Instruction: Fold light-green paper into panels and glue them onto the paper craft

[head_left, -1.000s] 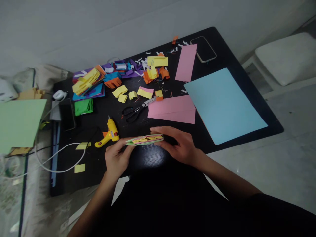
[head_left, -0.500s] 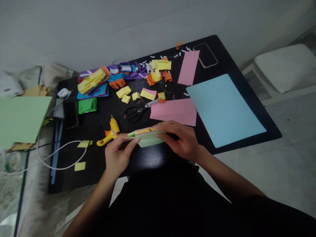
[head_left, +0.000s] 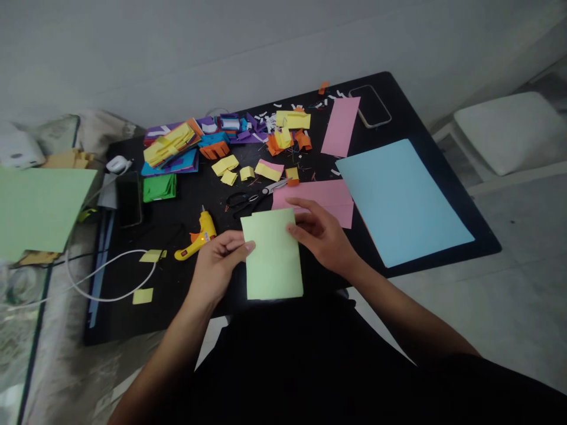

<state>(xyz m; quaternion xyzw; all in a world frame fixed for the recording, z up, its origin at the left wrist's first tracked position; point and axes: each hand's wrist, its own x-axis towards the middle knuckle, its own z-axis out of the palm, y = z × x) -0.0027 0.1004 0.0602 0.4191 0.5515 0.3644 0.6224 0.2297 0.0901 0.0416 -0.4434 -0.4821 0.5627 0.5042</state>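
Note:
A light green paper card [head_left: 273, 260] is held up above the near edge of the black table, its flat green face toward me. My left hand [head_left: 219, 260] pinches its left edge, thumb in front and fingers behind. At the upper right edge my right hand [head_left: 323, 239] grips the card between thumb and fingers, with the index finger raised off it. What lies behind or inside the card is hidden. Nearest to my left hand is a yellow glue gun [head_left: 201, 236]. Black-handled scissors [head_left: 254, 195] lie beyond the card, partly over pink paper [head_left: 325, 195].
A large light blue sheet [head_left: 403, 200] covers the table's right side. Folded coloured papers [head_left: 172, 144] and scraps lie along the back. Phones rest at the back right [head_left: 372, 107] and left [head_left: 129, 200]. A white cable [head_left: 133, 300] loops at the left.
The green card has tilted from nearly edge-on, with yellow and pink layers showing, to its flat face toward me. My right index finger has lifted; both hands still hold it.

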